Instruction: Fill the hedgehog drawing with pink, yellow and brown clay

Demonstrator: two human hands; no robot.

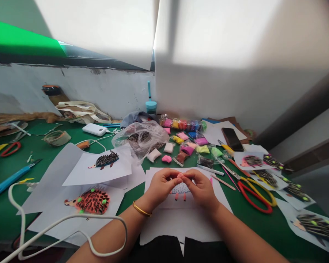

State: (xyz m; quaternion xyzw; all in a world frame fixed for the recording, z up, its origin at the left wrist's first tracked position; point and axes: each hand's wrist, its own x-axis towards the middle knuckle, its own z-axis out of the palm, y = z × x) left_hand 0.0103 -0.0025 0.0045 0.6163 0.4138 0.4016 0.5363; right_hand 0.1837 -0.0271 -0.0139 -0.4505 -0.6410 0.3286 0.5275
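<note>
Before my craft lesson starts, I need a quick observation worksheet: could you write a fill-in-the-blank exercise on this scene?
1. The left hand and right hand together pinch a small lump coloured ____.
2. The red-bodied hedgehog on the left carries round dots coloured ____.
3. The scissors on the right have handles coloured red and ____.
4. The black smartphone lies to the ____ of the white power bank.

Missing words: pink; green; yellow; right.

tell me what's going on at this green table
A person is pinching a small pink lump between the left hand and the right hand. Under the hands, partly hidden, is a dotted drawing with pink legs on white paper. Scissors lie to the right, a spiky animal picture lies to the left, and colourful packets are scattered beyond the paper.
</note>
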